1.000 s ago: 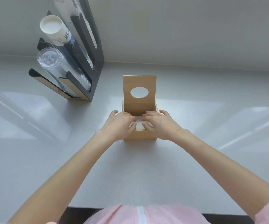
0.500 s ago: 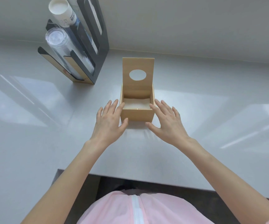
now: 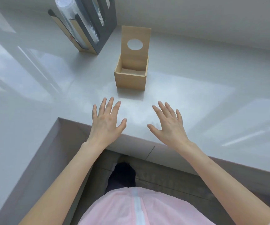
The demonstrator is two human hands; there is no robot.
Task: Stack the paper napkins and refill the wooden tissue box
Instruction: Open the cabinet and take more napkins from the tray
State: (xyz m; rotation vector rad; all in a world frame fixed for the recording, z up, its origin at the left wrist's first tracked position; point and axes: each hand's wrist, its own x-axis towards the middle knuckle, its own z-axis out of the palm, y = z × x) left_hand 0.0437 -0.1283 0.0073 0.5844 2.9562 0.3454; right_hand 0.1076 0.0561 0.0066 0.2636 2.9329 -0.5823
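The wooden tissue box (image 3: 130, 81) stands on the grey counter (image 3: 196, 88), its lid (image 3: 136, 34) with a round hole raised upright at the back. Inside it lies a stack of white paper napkins (image 3: 133, 72), below the rim. My left hand (image 3: 106, 121) hovers over the counter's front edge, fingers spread, holding nothing. My right hand (image 3: 169, 123) does the same a little to the right. Both hands are well short of the box and touch nothing.
A black and wood cup dispenser (image 3: 85, 25) with clear plastic cups stands at the back left, near the wall. The counter has an inner corner at the left front. A dark shoe (image 3: 123, 176) shows on the floor below.
Both hands were pressing into the box, then let go and drew back towards me to the counter's edge. The view has pulled back and tilted down.
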